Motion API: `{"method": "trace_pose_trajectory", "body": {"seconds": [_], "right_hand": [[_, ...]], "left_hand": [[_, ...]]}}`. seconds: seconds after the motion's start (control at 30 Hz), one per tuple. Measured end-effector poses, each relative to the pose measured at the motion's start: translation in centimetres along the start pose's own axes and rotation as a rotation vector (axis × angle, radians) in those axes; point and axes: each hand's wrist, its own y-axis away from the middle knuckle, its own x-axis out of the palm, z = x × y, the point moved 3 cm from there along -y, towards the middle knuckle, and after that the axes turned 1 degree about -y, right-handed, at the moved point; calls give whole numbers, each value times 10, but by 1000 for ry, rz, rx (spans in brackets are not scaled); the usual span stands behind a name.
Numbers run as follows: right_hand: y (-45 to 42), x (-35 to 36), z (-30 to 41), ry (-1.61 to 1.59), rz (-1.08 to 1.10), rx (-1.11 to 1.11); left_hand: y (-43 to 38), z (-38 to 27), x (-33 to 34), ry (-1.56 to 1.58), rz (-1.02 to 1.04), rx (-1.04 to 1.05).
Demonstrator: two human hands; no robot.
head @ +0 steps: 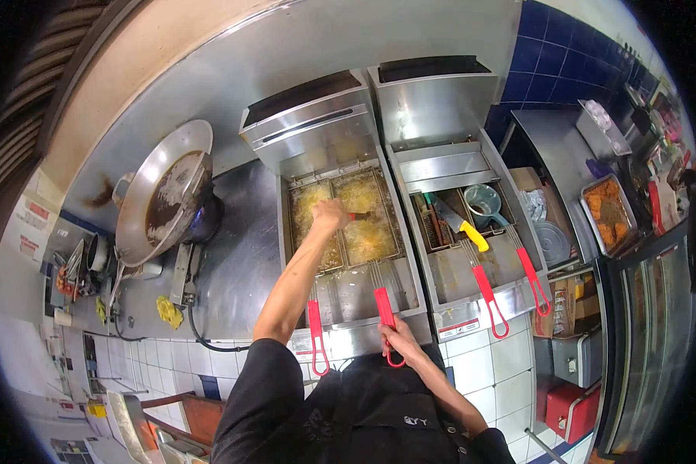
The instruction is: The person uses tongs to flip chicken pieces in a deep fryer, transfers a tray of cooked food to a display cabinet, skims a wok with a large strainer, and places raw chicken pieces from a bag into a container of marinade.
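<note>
My left hand (pixel 330 214) is over the bubbling deep fryer, its fingers closed around a utensil (pixel 356 216) with a red part. Most of that utensil is hidden by the hand, so its kind cannot be told. My right hand (pixel 403 339) grips the red handle (pixel 385 307) of the right fryer basket (pixel 398 232). Pale yellow food (pixel 368 240) fries in foaming oil inside this basket. To its left sits a second wire basket (pixel 293 223), also with yellow food; its red handle (pixel 316 325) hangs over the fryer's front edge.
A second fryer (pixel 441 278) at right carries a yellow-handled knife (pixel 472 235), a plastic jug (pixel 482 203) and two red-handled baskets. At left, a large wok (pixel 177 191) of dark liquid stands on a burner. A tray of breaded food (pixel 608 211) is at far right.
</note>
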Motion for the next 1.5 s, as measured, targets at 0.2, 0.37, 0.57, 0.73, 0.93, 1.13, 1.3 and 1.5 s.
{"method": "trace_pose_trajectory", "body": {"seconds": [0.2,0.37,0.57,0.73,0.93,1.13,1.3,1.5], "right_hand": [[0,0,1,-4,8,22],[0,-3,2,7,20,25],[-2,-4,-4,2,5,-10],[-1,-2,-2,-10,17,19],[3,-1,4,-12,8,23],[5,-1,7,-31,9,21],[1,0,1,4,6,26],[2,-2,1,-14,10,10]], "left_hand": [[-36,8,31,10,97,20],[-35,16,24,177,280,59],[-4,30,5,155,269,41],[15,35,-2,114,171,8],[38,27,-26,78,187,16],[68,20,-62,-81,259,126],[83,-5,-42,-149,112,258],[64,-1,-40,-187,126,347]]}}
